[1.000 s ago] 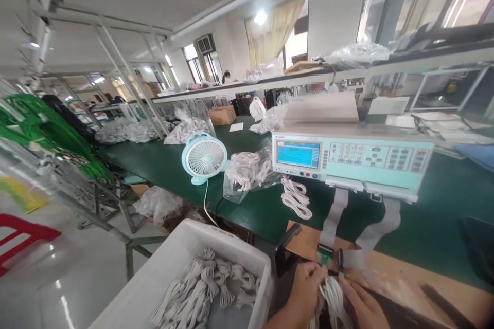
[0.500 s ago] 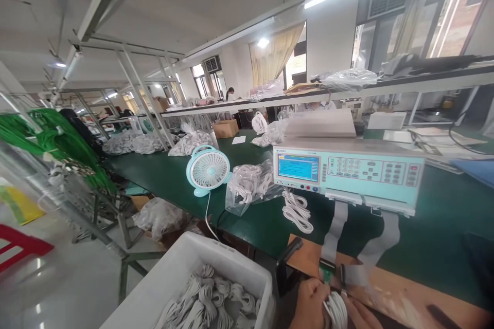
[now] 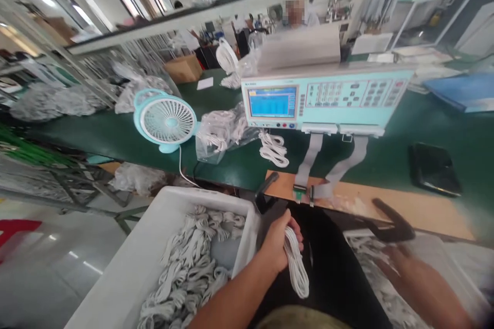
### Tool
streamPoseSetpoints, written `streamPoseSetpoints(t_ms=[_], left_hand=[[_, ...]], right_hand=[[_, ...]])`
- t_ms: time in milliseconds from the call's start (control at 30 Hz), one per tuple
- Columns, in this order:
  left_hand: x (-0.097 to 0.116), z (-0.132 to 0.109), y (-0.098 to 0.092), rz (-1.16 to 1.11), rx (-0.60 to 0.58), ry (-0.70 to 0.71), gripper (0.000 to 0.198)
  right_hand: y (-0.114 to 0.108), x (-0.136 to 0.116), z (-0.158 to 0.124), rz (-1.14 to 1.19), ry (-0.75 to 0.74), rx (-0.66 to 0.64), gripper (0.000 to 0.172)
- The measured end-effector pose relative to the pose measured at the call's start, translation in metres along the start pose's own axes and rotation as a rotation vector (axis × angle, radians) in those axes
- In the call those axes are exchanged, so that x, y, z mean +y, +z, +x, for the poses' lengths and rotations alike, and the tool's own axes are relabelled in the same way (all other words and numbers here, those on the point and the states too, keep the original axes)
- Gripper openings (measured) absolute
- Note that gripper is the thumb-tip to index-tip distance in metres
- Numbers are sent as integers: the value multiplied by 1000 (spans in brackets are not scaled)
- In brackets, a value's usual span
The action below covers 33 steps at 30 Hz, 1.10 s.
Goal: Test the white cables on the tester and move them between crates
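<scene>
My left hand [image 3: 281, 239] is closed around a coiled white cable [image 3: 296, 263] that hangs down over my lap, beside the right wall of a white bin [image 3: 154, 247] filled with several more white cable coils [image 3: 193, 262]. My right hand [image 3: 397, 259] is motion-blurred and reaches down toward a second white bin [image 3: 436, 262] at my right; its fingers cannot be made out. Ahead, ribbon cables drop from a pale blue tester [image 3: 324, 97] to small connectors [image 3: 303, 194] on a wooden board [image 3: 386, 203].
A small blue desk fan [image 3: 165, 121] and a clear bag of white cables [image 3: 222, 131] sit on the green bench [image 3: 96, 136]. A loose cable coil [image 3: 274, 148] lies by the tester, a black case [image 3: 434, 168] at right. A black clamp [image 3: 389, 221] grips the board. A person sits behind the tester.
The camera tilted down. Both hands left the connectors on the board: my left hand drew back with the cable coil toward the left bin, my right hand swung down to the right.
</scene>
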<state>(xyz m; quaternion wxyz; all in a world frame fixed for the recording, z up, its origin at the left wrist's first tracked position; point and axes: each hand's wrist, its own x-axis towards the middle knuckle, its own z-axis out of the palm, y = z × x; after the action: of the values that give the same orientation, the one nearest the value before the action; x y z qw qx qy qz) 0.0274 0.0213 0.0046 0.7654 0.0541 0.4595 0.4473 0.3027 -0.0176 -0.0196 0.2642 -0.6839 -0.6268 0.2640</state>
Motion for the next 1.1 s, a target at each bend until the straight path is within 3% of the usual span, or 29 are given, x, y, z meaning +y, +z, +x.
streamPoseSetpoints(t_ms=[33,100,200,233,300,400,500,600,700,900,1100], left_hand=[[-2,0,2,-36,-10,-19,42],[-7,-1,10,-72,-51,9,40],[-13,-6,21,-87,-156,239,41],[-14,-8,22,-76,-193,340,41],[-10,-12,15,33,-231,516,41],[-2,-18,-5,493,-182,600,29],[1,-25,-18,1026,-169,601,2],[-2,-31,-16,1239,-220,612,12],[-6,-32,-13,1180,-257,532,13],[-10,-27,-21,786,-358,208,20],[-9,-32,-24,644,-477,31,32]], right_hand=[[2,-3,-6,22,15,-68,37],[16,-27,-18,252,61,-347,38],[48,-75,-28,780,119,-723,38],[57,-86,-28,882,134,-747,36],[68,-95,-27,959,134,-676,32],[68,-83,-21,779,37,-401,26],[63,-70,-17,467,-232,-200,24],[64,-69,-18,277,-531,-107,31],[70,-75,-19,211,-646,-92,39],[71,-82,-25,284,-560,-158,47],[68,-80,-31,397,-527,-329,56]])
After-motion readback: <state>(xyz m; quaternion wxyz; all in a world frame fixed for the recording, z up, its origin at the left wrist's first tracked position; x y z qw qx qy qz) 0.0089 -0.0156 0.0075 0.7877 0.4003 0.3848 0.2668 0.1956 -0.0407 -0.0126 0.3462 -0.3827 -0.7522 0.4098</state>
